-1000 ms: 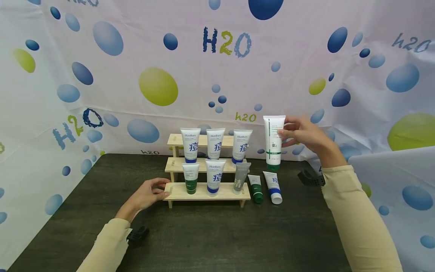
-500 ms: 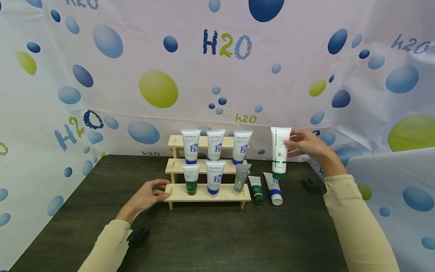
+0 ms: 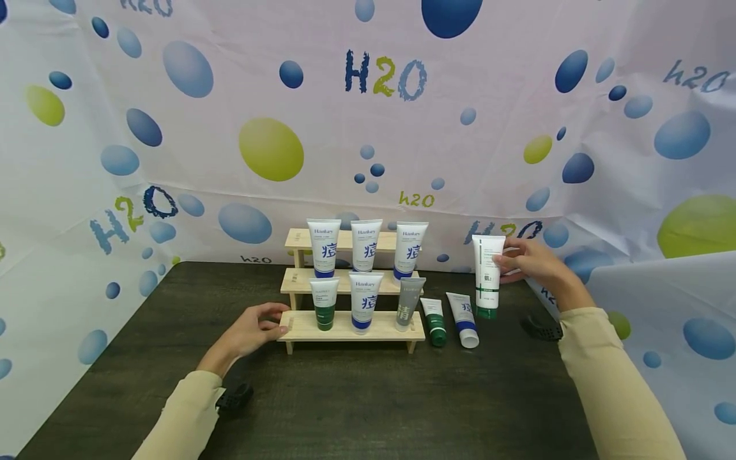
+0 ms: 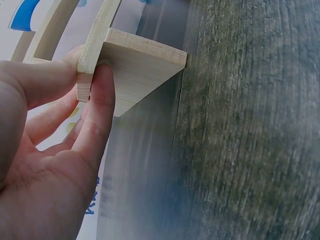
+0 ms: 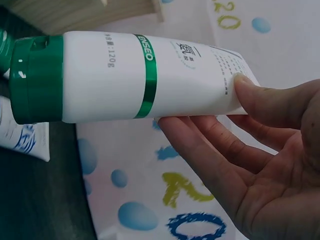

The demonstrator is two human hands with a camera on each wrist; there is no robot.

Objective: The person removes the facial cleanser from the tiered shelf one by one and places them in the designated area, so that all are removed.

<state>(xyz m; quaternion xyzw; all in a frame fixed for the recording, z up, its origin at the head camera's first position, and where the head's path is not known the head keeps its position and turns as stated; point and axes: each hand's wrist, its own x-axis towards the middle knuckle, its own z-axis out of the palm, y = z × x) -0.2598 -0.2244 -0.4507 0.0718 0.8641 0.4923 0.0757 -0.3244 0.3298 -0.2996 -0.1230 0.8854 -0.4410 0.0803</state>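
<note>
My right hand (image 3: 535,265) pinches a white squeeze tube with a green cap (image 3: 487,271), cap down, above the table right of the rack. In the right wrist view the thumb lies on the tube's (image 5: 107,77) upper end, with fingers behind it. My left hand (image 3: 244,335) grips the left end of the lowest step of a three-tier wooden display rack (image 3: 339,333). Seen from the left wrist, thumb and fingers pinch the board (image 4: 92,52) from above and below. On the table by the rack lie a small green-capped tube (image 3: 434,322) and a blue-banded white tube (image 3: 462,319).
Several tubes stand on the rack: blue-banded white ones (image 3: 364,246) on the middle tier, and a green-based tube (image 3: 324,303), a white tube (image 3: 365,301) and a grey tube (image 3: 409,303) on the lowest. A printed backdrop (image 3: 402,153) rises behind the dark table (image 3: 356,409).
My right hand has moved down and to the right with the white tube, away from the rack. My left hand has stayed at the rack's lowest step.
</note>
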